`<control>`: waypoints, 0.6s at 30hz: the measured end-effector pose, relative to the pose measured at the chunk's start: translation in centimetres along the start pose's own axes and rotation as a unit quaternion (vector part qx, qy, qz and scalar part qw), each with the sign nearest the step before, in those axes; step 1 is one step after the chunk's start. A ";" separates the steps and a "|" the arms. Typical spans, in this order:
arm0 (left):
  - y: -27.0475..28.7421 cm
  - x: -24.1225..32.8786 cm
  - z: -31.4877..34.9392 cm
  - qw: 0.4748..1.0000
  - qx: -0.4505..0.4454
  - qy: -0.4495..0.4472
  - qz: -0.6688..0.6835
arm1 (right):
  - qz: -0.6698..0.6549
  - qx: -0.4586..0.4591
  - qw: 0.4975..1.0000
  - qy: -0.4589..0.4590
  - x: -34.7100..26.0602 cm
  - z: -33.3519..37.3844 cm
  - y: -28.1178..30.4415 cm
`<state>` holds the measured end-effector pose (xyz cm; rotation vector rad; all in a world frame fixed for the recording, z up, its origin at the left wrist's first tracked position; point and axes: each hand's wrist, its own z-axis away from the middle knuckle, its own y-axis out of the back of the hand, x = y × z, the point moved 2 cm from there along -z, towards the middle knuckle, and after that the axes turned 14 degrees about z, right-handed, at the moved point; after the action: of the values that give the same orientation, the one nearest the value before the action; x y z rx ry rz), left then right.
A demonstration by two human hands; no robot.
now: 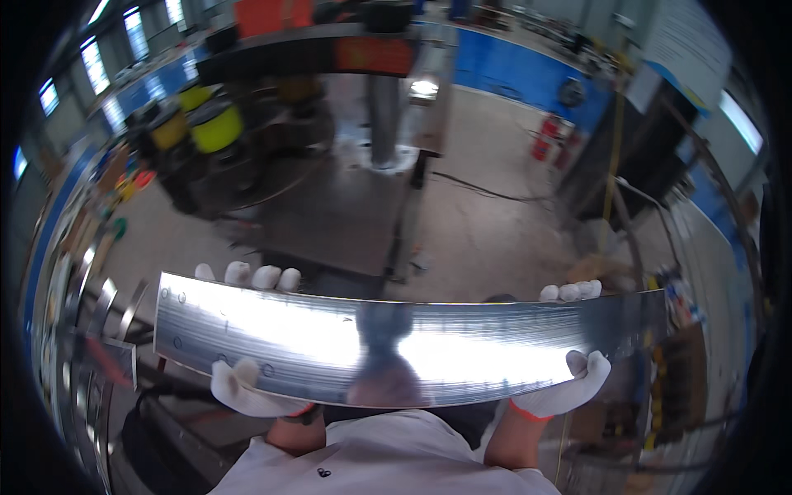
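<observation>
Across the front of my body I hold a long, shiny metal sheet [462, 346] with fine brush lines and small circular marks near its left end. My left hand [247, 392], in a white glove with an orange cuff, grips the left part, thumb on top of the near edge and fingertips showing past the far edge. Likewise gloved, my right hand [569, 392] grips the right part, its thumb on the near edge and fingertips beyond the far edge. The palms and most of the fingers are hidden under the sheet.
Ahead stands a dark machine with a flat metal bed [330, 214] and an upright post [383, 124]. Yellow-green cylinders [214, 125] are at its left. A black cable [487, 193] lies on the floor. Red extinguishers [544, 139] stand farther back. Metal strips [103, 305] are at left.
</observation>
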<state>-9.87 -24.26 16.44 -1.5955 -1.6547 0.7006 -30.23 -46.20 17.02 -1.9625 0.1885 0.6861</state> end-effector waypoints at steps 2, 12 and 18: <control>1.3 3.8 -2.0 0.999 0.004 -0.048 -0.022 | 0.002 -0.042 0.997 -0.061 2.8 0.2 -2.8; 4.1 20.8 -1.3 0.963 0.039 -0.247 -0.105 | -0.096 -0.256 0.911 -0.309 16.3 4.7 -9.9; 2.7 23.6 1.9 0.796 0.233 -0.494 -0.258 | -0.120 -0.352 0.815 -0.444 20.9 6.4 -14.0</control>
<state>-9.16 -0.48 16.19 -0.3059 -2.2168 1.6325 -9.61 -30.63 14.40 -2.0278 -1.0025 1.5687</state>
